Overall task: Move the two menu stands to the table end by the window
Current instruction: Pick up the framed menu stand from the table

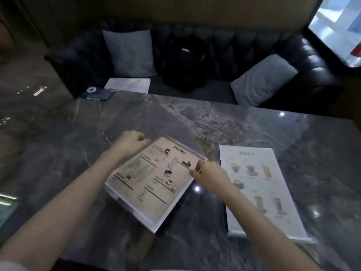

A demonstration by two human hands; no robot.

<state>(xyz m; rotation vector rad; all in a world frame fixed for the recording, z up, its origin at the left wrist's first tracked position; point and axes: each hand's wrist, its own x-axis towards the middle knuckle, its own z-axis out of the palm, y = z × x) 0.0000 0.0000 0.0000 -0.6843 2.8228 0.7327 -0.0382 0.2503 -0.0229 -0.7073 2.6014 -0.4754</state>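
A beige menu stand [154, 180] headed "MENU" sits tilted in the middle of the grey marble table [195, 118]. My left hand [130, 142] grips its upper left corner. My right hand [207, 173] pinches its right edge. A second, white menu stand [273, 178] with drink pictures lies just to the right, partly behind my right forearm. Neither hand touches the white one. The window [338, 26] shows at the top right, beyond the table's right end.
A dark leather sofa [273, 45] runs behind the table with two grey cushions [129, 51] and a black backpack [185, 61]. A white sheet [128, 85] and a dark card [97, 93] lie at the table's far left corner.
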